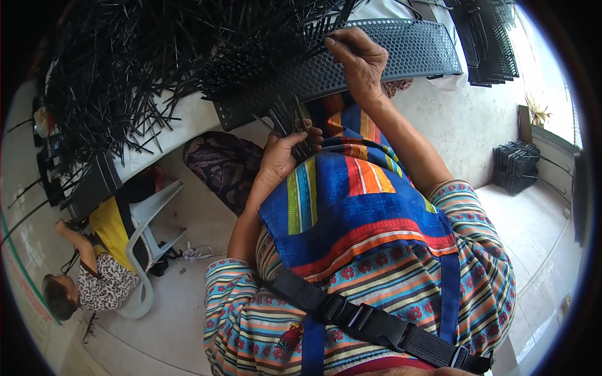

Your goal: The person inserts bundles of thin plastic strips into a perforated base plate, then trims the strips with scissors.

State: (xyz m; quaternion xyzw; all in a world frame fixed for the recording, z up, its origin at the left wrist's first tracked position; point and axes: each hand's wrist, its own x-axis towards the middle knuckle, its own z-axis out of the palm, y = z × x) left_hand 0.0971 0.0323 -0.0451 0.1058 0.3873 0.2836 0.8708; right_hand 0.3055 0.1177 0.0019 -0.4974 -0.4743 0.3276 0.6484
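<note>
A long, dark perforated panel (401, 53) lies across the table edge in front of me. Thin black sticks (251, 69) stand up densely from its left part, while its right part shows bare holes. My left hand (290, 147), below the panel by my lap, is closed around a bundle of loose black sticks (287, 118). Over the panel, at the border of the filled part, my right hand (362, 57) pinches what looks like one thin black stick between thumb and forefinger. Its lower end is too small to make out.
A big heap of loose black sticks (119, 69) covers the white table (141, 156) at the left. More perforated black panels (483, 44) are stacked at the far right. Another person (106, 282) sits on a grey plastic chair (147, 238) at the left. Black racks (515, 166) stand on the floor.
</note>
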